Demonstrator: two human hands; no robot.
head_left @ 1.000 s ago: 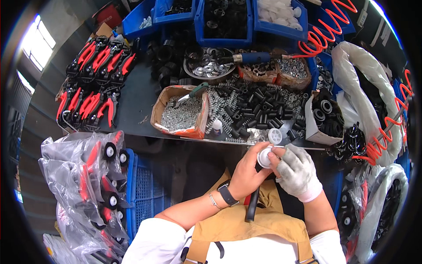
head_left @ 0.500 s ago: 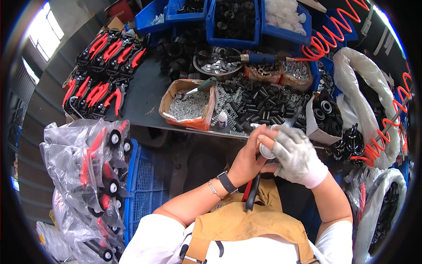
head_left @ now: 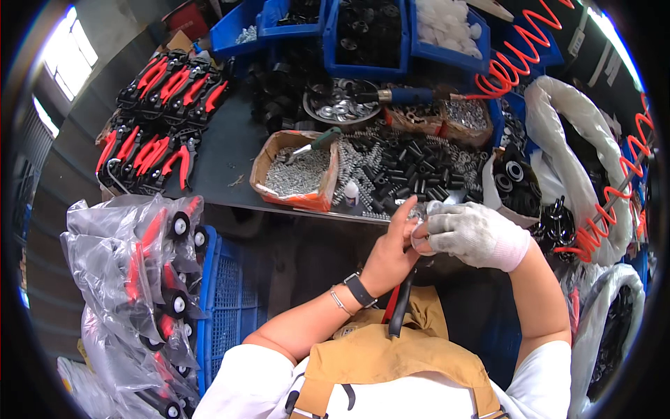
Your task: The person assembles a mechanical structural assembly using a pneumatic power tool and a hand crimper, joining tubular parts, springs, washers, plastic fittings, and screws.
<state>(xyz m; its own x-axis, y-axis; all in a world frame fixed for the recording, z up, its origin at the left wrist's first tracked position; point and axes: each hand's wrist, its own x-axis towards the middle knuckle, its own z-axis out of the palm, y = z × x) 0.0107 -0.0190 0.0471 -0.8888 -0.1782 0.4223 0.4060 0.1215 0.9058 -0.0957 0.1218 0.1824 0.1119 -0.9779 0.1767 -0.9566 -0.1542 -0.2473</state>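
My bare left hand (head_left: 391,257), with a dark watch at the wrist, is closed around the upper end of a tool with red and black handles (head_left: 399,307). Its index finger points upward; the tool's head is hidden by my hands. Against it, my gloved right hand (head_left: 478,234) pinches a pale round part (head_left: 423,244), which the fingers partly cover. The glove leaves some fingertips bare. Just beyond my hands, at the bench's front edge, stand a small white bottle (head_left: 351,193) and a heap of black sleeves (head_left: 422,164) with springs (head_left: 356,162).
A cardboard box (head_left: 296,172) of small metal parts holds a green-handled tool (head_left: 322,140). Red-handled tools (head_left: 162,153) lie at the left, above bagged ones (head_left: 112,258) beside a blue crate (head_left: 234,286). Blue bins (head_left: 447,52) line the back; red coiled hoses (head_left: 499,77) hang right.
My gloved right hand has turned flatter and shifted slightly right and down, its fingers now on the pale round part. My left hand has barely moved. The view has shifted a little.
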